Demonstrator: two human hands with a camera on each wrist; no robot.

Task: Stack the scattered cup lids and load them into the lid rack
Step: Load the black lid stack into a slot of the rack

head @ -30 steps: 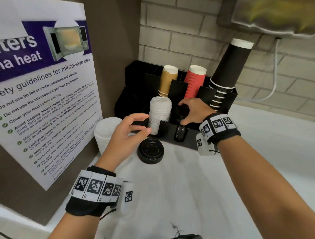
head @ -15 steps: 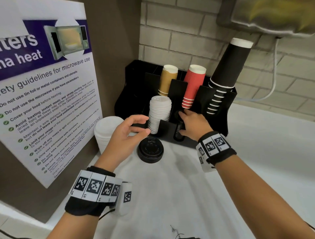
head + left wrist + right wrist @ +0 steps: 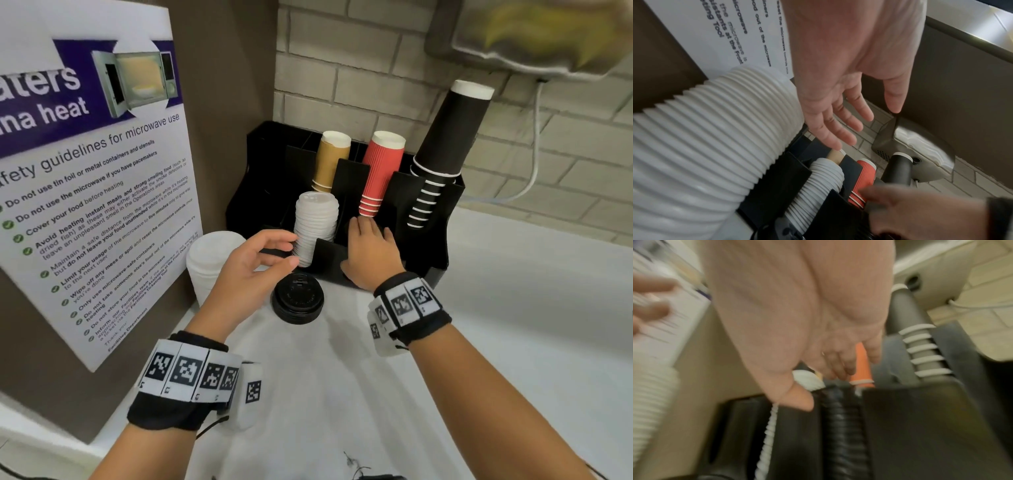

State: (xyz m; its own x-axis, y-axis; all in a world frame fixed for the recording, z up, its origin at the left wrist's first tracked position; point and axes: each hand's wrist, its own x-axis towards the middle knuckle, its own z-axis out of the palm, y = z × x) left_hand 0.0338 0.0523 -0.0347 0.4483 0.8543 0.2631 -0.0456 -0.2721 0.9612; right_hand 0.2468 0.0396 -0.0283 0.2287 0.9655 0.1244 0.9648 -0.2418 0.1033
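Black lids [image 3: 840, 421] are being pressed into the rack [image 3: 428, 246] by the right hand [image 3: 371, 255], seemingly flat-fingered; the left hand [image 3: 246, 270] is being held loosely spread, empty.

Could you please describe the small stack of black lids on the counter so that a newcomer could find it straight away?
Start at the black cup rack against the brick wall. On the white counter just before its front left corner sits the stack of black lids, between the two hands. It is the only black stack outside the rack; the loose stack to its left is white.
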